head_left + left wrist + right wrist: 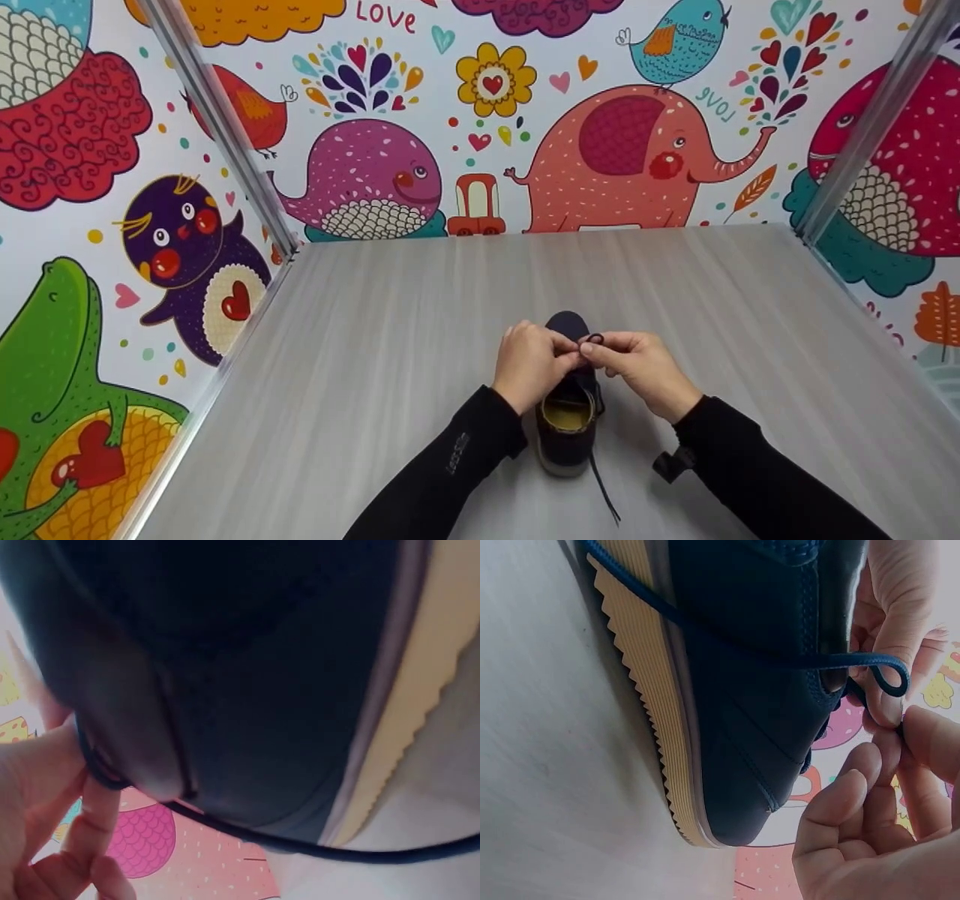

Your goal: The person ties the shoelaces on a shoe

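Lace-up shoe [566,454], just one, stands on the counter [375,375], toe toward the printed back wall [480,112]. Our left hand [529,365] and right hand [646,373] meet over its front, fingers of both pinching the dark shoelace [810,662]; one lace end [606,493] trails beside the heel. Two metal posts [223,131] edge the counter, well apart from us, leaving room both sides.
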A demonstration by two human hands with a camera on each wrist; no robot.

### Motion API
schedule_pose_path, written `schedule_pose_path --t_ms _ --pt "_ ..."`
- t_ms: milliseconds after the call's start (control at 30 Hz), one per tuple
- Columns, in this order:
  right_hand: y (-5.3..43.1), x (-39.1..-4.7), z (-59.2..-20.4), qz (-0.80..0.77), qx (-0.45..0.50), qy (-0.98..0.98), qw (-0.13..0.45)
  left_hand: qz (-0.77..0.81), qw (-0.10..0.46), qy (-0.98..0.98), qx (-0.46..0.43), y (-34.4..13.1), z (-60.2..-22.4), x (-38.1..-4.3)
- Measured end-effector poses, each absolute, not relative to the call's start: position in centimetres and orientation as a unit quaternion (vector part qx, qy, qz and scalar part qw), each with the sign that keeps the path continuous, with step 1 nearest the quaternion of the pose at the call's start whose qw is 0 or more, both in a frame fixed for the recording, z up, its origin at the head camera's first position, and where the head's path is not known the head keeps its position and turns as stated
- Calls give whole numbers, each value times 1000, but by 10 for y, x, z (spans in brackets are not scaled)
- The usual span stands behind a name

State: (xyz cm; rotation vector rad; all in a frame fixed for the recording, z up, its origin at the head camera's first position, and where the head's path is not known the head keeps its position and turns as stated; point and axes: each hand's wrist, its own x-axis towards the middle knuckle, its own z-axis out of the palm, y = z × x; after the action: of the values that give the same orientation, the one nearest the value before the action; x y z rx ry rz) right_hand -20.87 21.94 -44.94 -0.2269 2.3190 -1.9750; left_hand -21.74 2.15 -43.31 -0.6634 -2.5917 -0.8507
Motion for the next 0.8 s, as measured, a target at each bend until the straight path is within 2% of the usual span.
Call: schedule_pose_path --t_ms 167,500,800 --pt "221 -208 -449 -643 -79 760 50 -343 139 -901 -228 20 -435 -220" --pt "225 -201 -450 -614 -74 785 32 -548 -7 -827 -124 2 -441 -227" --pt "226 -191 -454 -577 -111 809 22 -636 -73 -766 -65 -8 -447 -224"
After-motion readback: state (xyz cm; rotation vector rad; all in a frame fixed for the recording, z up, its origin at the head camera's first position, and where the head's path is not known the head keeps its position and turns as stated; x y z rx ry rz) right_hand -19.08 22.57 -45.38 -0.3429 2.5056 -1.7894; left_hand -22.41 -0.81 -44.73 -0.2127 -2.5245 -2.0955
